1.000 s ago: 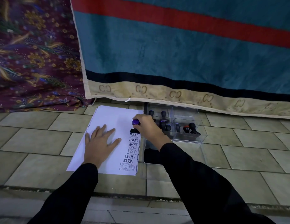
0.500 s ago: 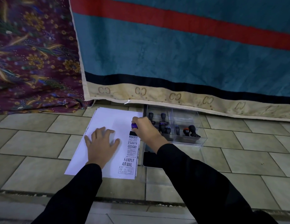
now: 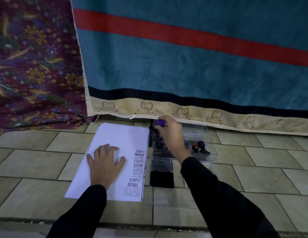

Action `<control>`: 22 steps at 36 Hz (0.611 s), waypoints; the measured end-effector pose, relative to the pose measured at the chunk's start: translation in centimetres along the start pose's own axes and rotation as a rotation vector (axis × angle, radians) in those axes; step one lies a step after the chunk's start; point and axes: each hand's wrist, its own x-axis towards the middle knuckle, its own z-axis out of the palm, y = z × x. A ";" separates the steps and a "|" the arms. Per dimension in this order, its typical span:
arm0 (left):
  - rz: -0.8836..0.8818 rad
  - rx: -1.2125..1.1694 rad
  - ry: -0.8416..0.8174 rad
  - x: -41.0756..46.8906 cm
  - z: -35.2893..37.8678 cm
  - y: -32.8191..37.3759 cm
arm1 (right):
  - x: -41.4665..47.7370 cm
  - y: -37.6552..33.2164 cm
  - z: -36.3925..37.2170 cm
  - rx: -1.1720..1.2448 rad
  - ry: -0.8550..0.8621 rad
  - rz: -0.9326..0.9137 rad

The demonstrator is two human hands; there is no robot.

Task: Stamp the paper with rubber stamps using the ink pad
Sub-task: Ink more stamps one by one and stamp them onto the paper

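Observation:
A white stack of paper (image 3: 115,134) lies on the tiled floor, with a column of stamped words along its right edge. My left hand (image 3: 105,160) rests flat on the sheet, fingers spread. My right hand (image 3: 170,134) grips a purple-handled rubber stamp (image 3: 160,122), lifted off the paper and held over the left end of a clear plastic box (image 3: 206,152) that holds several black stamps. The open ink pad (image 3: 161,179) sits just right of the paper, its lid flipped back.
A teal blanket (image 3: 184,66) with a red stripe and beige hem hangs down to the floor right behind the box. A maroon patterned cloth (image 3: 33,66) lies at the back left. A floor step edge (image 3: 149,227) runs across near me.
My right hand lifted the purple stamp off the paper's right edge and carried it back and right, over the stamp box. A new SAMPLE mark shows at the top of the column.

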 end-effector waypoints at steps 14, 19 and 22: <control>0.010 0.012 0.021 0.0 -0.2 0.1 | 5.6 5.3 -2.6 -0.227 -0.036 0.154; 0.012 0.007 0.021 -0.1 -0.4 0.1 | 5.3 4.1 -2.5 -0.208 -0.003 0.062; 0.014 0.017 0.023 -0.2 -0.4 0.2 | 3.6 2.7 -3.2 -0.078 0.008 0.047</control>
